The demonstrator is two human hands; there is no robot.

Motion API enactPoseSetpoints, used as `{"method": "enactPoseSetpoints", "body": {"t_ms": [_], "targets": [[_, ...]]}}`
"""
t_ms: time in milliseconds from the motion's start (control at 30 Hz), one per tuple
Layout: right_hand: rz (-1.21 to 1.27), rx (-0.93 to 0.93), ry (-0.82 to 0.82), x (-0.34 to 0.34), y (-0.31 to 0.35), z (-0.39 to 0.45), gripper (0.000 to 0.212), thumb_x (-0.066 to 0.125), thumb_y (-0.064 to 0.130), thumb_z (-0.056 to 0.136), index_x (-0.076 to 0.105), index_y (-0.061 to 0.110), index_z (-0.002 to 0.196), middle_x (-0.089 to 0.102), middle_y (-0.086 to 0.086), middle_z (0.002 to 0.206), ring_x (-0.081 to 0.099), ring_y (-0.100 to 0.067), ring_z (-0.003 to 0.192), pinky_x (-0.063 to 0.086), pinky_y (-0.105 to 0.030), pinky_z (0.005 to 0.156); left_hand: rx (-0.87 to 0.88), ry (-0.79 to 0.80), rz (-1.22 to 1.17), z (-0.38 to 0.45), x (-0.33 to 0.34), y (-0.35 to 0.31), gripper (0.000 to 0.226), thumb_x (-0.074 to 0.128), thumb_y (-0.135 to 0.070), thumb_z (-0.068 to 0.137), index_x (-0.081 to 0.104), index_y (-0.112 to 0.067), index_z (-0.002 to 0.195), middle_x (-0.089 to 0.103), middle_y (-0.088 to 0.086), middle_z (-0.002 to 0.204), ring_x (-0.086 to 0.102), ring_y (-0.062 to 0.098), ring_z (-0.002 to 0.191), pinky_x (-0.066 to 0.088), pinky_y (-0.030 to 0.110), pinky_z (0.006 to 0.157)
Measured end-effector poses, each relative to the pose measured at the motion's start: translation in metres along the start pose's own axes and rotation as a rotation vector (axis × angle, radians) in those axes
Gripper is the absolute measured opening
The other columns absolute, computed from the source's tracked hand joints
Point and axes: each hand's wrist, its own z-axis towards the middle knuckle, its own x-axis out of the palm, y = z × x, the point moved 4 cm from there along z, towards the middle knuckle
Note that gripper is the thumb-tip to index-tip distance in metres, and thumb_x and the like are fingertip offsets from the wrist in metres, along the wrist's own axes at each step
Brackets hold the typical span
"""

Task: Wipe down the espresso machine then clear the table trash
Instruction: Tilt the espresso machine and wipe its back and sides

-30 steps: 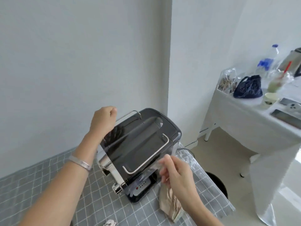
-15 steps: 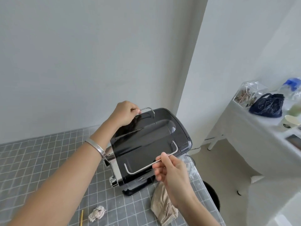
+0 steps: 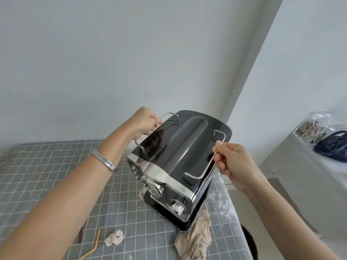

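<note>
- My left hand (image 3: pixel 145 121) grips the wire rail on the far side of the espresso machine (image 3: pixel 180 158), fingers curled round it.
- My right hand (image 3: pixel 233 162) pinches the near wire rail.
- The machine sits tilted at the desk (image 3: pixel 47 169) corner, on a beige cloth (image 3: pixel 195 239).
- A crumpled tissue (image 3: pixel 114 240) and yellow straw (image 3: pixel 93 248) lie nearby.
</note>
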Motion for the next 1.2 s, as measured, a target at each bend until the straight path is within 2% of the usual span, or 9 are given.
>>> {"method": "enactPoseSetpoints", "body": {"t_ms": [67,133,267,400,633,800,933,1067,1200], "targets": [[-0.067,-0.018,-0.023,-0.007,0.013,0.024,0.034,0.045,0.019,0.103,0.055,0.009,0.071,0.043,0.002,0.049,0.033,-0.005,0.032,0.023,-0.013,0.031,-0.056,-0.011,-0.157,-0.005,-0.006,-0.003,0.025,0.041,0.005,0.093,0.056,-0.001,0.074,0.049,0.012,0.074,0.033,0.014,0.048,0.026,0.014,0.032],[-0.14,-0.037,-0.042,-0.01,0.023,0.048,0.035,0.047,0.018,0.1,0.053,0.011,0.066,0.039,0.0,0.051,0.029,-0.005,0.031,0.021,-0.012,0.031,-0.092,-0.029,-0.274,-0.011,-0.01,-0.007,0.023,0.039,0.009,0.092,0.053,0.001,0.076,0.042,0.008,0.067,0.031,0.014,0.046,0.025,0.014,0.033],[-0.296,-0.097,-0.037,-0.006,0.037,0.093,0.034,0.048,0.013,0.092,0.05,0.014,0.058,0.032,-0.003,0.054,0.024,-0.01,0.038,0.017,-0.015,0.034,-0.131,-0.102,-0.389,-0.016,-0.015,-0.004,0.024,0.038,0.009,0.092,0.051,-0.002,0.075,0.044,0.008,0.064,0.038,0.014,0.04,0.037,0.015,0.035],[-0.447,-0.142,-0.04,0.007,0.04,0.12,0.035,0.05,0.012,0.088,0.049,0.015,0.053,0.034,0.001,0.048,0.025,-0.016,0.046,0.022,-0.022,0.04,-0.165,-0.164,-0.458,-0.016,-0.015,0.009,0.022,0.04,0.005,0.095,0.052,-0.002,0.077,0.045,0.009,0.063,0.042,0.018,0.05,0.044,0.017,0.036],[-0.611,-0.147,-0.037,0.011,0.027,0.139,0.038,0.048,0.015,0.091,0.051,0.016,0.054,0.032,0.0,0.049,0.026,-0.018,0.045,0.026,-0.023,0.043,-0.21,-0.198,-0.46,-0.01,-0.002,0.029,0.023,0.041,0.003,0.095,0.051,-0.004,0.076,0.049,0.009,0.063,0.049,0.016,0.053,0.051,0.021,0.04],[-0.62,-0.132,-0.039,0.004,0.02,0.145,0.039,0.049,0.015,0.091,0.049,0.016,0.052,0.03,0.003,0.043,0.023,-0.018,0.044,0.022,-0.016,0.034,-0.226,-0.168,-0.464,-0.009,0.01,0.037,0.022,0.04,0.002,0.096,0.05,-0.003,0.078,0.049,0.009,0.064,0.05,0.017,0.054,0.053,0.022,0.041],[-0.643,-0.125,-0.039,0.0,0.011,0.144,0.039,0.048,0.016,0.092,0.051,0.015,0.054,0.031,0.001,0.046,0.023,-0.017,0.042,0.024,-0.02,0.04,-0.239,-0.151,-0.434,-0.007,0.017,0.042,0.022,0.04,0.002,0.097,0.051,-0.003,0.079,0.051,0.009,0.066,0.051,0.017,0.055,0.052,0.021,0.04],[-0.637,-0.101,-0.041,-0.005,0.003,0.144,0.038,0.047,0.017,0.093,0.052,0.015,0.056,0.032,0.002,0.043,0.025,-0.015,0.038,0.023,-0.016,0.032,-0.236,-0.144,-0.398,-0.003,0.018,0.042,0.024,0.04,0.002,0.096,0.053,-0.003,0.077,0.051,0.009,0.065,0.052,0.018,0.055,0.052,0.02,0.04],[-0.637,-0.085,-0.042,-0.009,0.001,0.144,0.038,0.046,0.018,0.094,0.053,0.014,0.057,0.031,0.0,0.047,0.024,-0.017,0.041,0.023,-0.018,0.035,-0.239,-0.131,-0.388,0.0,0.022,0.04,0.024,0.04,0.002,0.096,0.053,-0.003,0.077,0.052,0.009,0.065,0.053,0.018,0.055,0.052,0.02,0.04]]}}
